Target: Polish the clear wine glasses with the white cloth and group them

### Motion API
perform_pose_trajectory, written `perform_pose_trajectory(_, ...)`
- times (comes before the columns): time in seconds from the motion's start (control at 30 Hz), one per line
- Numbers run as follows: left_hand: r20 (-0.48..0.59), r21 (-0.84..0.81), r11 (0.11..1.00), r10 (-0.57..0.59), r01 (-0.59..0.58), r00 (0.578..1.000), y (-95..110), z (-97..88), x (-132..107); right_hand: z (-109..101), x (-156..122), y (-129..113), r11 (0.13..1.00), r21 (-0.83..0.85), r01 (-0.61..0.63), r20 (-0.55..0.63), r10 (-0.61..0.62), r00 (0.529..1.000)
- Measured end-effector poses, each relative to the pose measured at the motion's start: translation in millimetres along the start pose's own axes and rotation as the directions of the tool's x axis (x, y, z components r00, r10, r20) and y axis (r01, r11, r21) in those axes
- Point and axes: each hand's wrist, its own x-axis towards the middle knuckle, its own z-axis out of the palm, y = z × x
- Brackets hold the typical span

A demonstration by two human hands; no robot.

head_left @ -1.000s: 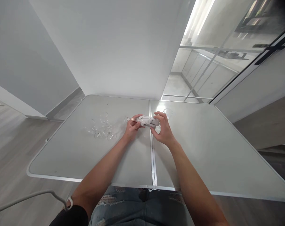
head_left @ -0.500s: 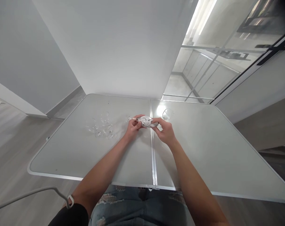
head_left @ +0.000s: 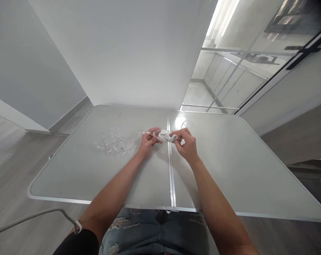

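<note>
Over the middle of a grey folding table (head_left: 229,177), my left hand (head_left: 148,141) grips a clear stemmed glass (head_left: 147,133) lying sideways, its foot pointing left. My right hand (head_left: 187,144) is closed on a white cloth (head_left: 165,135) bunched over the glass's bowl. The bowl is mostly hidden by the cloth and my fingers.
Several clear stemmed glasses (head_left: 112,143) stand in a cluster left of my hands. Another clear glass (head_left: 187,124) stands just beyond my right hand. A metal seam (head_left: 170,170) divides the table. A white wall rises behind, glass panels at the right. A cable (head_left: 30,217) hangs at lower left.
The cloth has bunched up tighter over the glass, and my right hand has turned and closed more firmly on it. My left hand keeps its hold on the stem.
</note>
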Motion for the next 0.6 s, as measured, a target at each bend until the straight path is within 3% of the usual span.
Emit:
perform_pose_trajectory(0.07,-0.006,-0.004,1.000,0.006,-0.006,1.000,-0.3,0.6,0.4,-1.0,-0.1,0.9,0.998,-0.036,0.051,0.029,-0.050,0.998)
perform_pose_trajectory(0.17,0.014,0.011,1.000,0.012,-0.012,1.000,-0.4,1.7,0.7,1.6,-0.1,0.5,1.000,-0.019,0.019,0.110,-0.017,0.994)
perform_pose_trajectory(0.23,0.020,0.033,0.999,0.015,-0.016,1.000,-0.2,2.1,0.5,4.5,0.2,-0.9,0.998,0.005,-0.063,0.137,0.062,0.989)
perform_pose_trajectory(0.3,0.024,0.044,0.999,0.017,-0.018,1.000,0.0,1.9,0.1,7.5,1.2,-2.7,0.968,0.125,-0.220,0.146,0.201,0.969)
perform_pose_trajectory(0.33,0.023,0.042,0.999,0.021,-0.022,1.000,0.1,1.6,-0.1,9.1,1.9,-3.3,0.921,0.233,-0.313,0.153,0.283,0.947)
perform_pose_trajectory(0.4,0.013,0.031,0.999,0.032,-0.032,0.999,-0.1,0.9,-0.2,12.7,3.3,-3.0,0.747,0.478,-0.463,0.183,0.431,0.884)
perform_pose_trajectory(0.5,-0.018,0.028,0.998,0.048,-0.047,0.999,-0.2,0.4,0.5,18.7,4.5,0.8,0.486,0.701,-0.522,0.211,0.558,0.803)
perform_pose_trajectory(0.6,-0.035,0.027,0.998,0.050,-0.049,0.998,0.5,0.4,1.7,24.7,3.4,3.3,0.434,0.747,-0.503,0.157,0.620,0.769)
